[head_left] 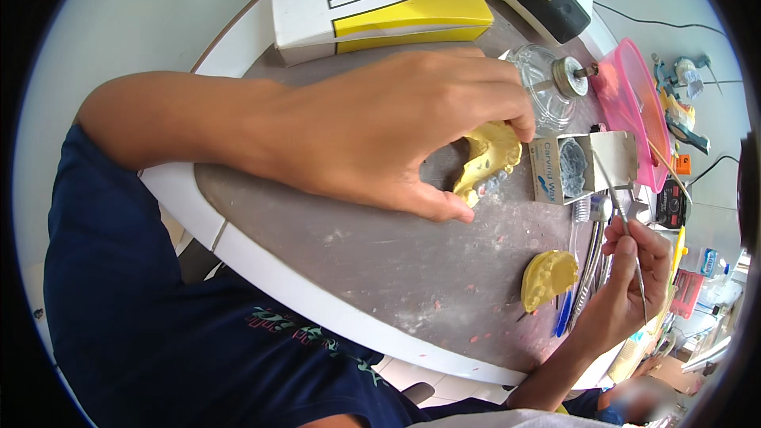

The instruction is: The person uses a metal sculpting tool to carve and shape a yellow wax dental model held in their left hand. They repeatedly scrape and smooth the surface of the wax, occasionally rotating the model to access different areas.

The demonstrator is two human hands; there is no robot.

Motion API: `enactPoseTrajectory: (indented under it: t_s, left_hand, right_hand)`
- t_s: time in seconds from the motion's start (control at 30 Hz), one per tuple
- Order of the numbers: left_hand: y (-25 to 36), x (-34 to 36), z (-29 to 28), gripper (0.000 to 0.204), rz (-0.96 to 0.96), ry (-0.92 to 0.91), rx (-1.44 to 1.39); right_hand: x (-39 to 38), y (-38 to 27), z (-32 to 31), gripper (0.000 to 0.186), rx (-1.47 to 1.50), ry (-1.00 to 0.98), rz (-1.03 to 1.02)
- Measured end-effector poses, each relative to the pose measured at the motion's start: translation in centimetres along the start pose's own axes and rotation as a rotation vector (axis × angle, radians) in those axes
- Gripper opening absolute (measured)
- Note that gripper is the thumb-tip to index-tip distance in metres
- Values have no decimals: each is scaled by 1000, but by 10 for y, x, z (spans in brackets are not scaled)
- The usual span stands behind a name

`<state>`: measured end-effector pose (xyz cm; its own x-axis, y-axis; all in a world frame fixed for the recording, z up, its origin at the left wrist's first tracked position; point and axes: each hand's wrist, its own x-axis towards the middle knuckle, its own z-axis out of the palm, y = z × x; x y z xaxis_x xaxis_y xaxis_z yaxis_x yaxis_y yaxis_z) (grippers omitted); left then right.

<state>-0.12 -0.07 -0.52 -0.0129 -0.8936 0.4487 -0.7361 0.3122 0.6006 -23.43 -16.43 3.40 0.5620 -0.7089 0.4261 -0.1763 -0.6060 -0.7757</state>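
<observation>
Two yellow casts sit on the counter (357, 261). Left hand (396, 131) pinches the far cast (490, 160); right hand (630, 269) grips a thin tool (626, 226). Loose pinching could let the cast slide; the glass lamp (547, 87) stands near.

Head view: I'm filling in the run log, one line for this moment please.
left hand: grips yellow dental cast | right hand: holds thin metal tool | second yellow cast: on grey table

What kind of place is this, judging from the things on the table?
Probably a dental laboratory bench. The left hand holds a yellow plaster tooth cast, a second cast lies nearby, and the right hand holds a thin metal tool.
</observation>
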Motion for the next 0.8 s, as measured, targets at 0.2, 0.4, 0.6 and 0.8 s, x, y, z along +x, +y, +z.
enactPoseTrajectory:
  t_s: [0.2,0.4,0.6,0.8]
  left_hand:
    - [4,4,-3,69,-48,-50,26]
    - [5,1,-8,80,-53,-70,77]
    - [2,3,-4,79,-32,-61,72]
    - [1,2,-3,76,-37,-66,112]
  right_hand:
    - [2,1,3,7,-12,-102,53]
    - [3,6,7,7,17,-135,74]
    - [2,8,4,6,22,-142,76]
    - [2,8,8,5,28,-162,100]
